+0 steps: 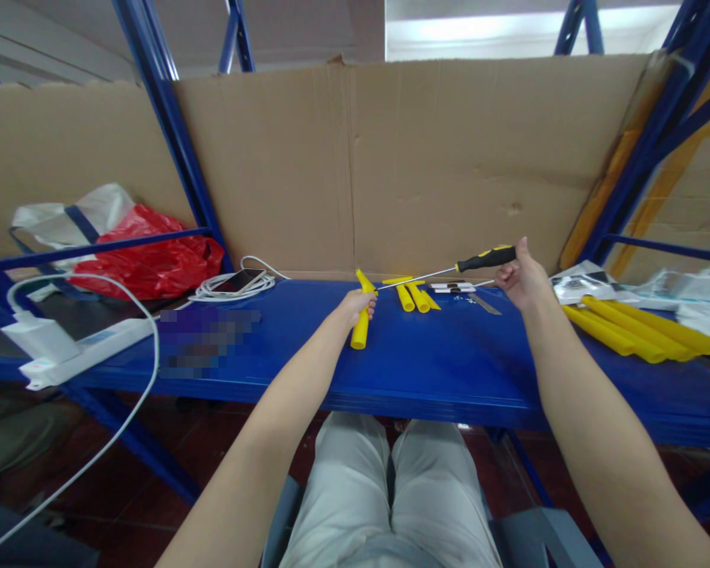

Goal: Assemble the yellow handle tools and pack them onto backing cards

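My left hand is wrapped round a yellow plastic piece, held upright over the blue table. In my right hand is the end of the black and yellow handle of a long screwdriver. Its thin shaft runs left to the yellow piece, and the tip meets it beside my left fingers. Between my hands, several yellow pieces lie on the table. Behind and right of them are black and white items, with small bits and a flat metal strip nearby.
Long yellow parts and plastic bags lie at the right. At the left are a power strip, a looping white cable, a phone and a red bag. Cardboard and blue posts stand behind.
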{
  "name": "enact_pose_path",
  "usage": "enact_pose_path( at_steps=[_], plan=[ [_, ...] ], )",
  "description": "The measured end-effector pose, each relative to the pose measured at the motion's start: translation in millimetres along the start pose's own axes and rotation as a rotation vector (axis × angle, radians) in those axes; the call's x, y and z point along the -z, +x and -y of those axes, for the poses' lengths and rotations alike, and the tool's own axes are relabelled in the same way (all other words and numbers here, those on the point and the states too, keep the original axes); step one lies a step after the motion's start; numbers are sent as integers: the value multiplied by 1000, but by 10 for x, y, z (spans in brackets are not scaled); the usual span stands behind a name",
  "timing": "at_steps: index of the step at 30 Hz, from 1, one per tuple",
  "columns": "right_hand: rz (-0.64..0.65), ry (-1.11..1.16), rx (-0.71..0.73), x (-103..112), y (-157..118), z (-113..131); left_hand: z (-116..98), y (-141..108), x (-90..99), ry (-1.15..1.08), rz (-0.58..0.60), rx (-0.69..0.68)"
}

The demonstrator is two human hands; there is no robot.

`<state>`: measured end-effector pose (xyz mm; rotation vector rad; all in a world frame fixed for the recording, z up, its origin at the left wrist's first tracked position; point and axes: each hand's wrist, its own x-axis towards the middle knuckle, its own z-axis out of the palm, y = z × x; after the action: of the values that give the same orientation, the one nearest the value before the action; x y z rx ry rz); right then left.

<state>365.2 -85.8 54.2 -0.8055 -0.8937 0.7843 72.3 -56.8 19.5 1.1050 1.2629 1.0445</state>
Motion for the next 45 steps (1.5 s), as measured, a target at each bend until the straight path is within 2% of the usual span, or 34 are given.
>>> enact_pose_path(
  at_steps=[8, 12, 23, 32, 36, 40, 45],
  plan=[
    [43, 105, -114, -45, -62, 71, 2, 2, -3, 11, 2, -4],
    [56, 61, -65, -45, -67, 48, 10, 18, -1, 16, 2, 0],
    [-52, 34, 5, -35, -9, -11, -9, -22, -16, 22, -9, -7],
    [-10, 5, 11, -9, 5, -36, -1, -12, -10, 24, -15, -10],
    [0, 33, -51, -2, 18, -18, 3, 3, -7, 26, -19, -10],
    [62, 31, -136, 12, 9, 4, 6, 11, -9, 27, -15, -10],
    [48, 23, -63, -2, -12, 1, 9, 8, -9, 28, -11, -12]
  ],
)
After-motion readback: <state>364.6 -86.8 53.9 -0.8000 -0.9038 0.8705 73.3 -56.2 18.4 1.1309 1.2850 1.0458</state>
